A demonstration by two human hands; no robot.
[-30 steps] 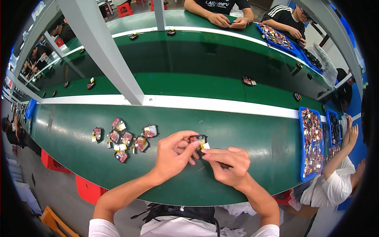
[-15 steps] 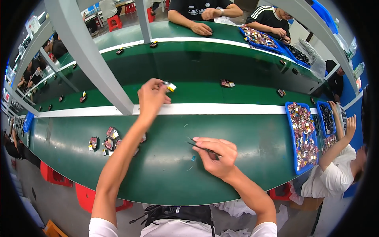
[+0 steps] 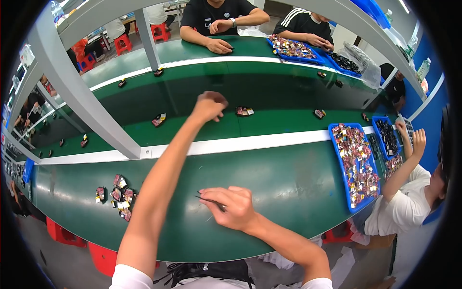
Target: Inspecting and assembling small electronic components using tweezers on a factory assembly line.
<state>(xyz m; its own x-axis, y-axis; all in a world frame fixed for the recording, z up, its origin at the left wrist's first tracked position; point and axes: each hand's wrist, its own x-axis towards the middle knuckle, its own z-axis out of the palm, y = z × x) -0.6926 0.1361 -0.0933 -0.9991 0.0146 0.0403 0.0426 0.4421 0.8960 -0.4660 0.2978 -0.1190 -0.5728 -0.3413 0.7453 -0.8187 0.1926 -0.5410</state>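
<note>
Reaching left hand [image 3: 208, 105] near small part [image 3: 244, 111]; right hand [image 3: 232, 208] gripping tweezers [image 3: 208, 200].

Work table [image 3: 288, 192] dark green with a white stripe along its far edge. Tray [image 3: 339, 164] blue (parts inside red, white, black). Tweezers [image 3: 209, 200] black.

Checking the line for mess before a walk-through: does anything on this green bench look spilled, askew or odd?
Nothing looks damaged or spilled. The small parts beside the left arm lie in a loose, unsorted cluster on the green bench, outside any tray, while the blue tray holds its parts. The right hand rests on the bench holding thin tweezers; the left hand reaches over the belt.
</note>
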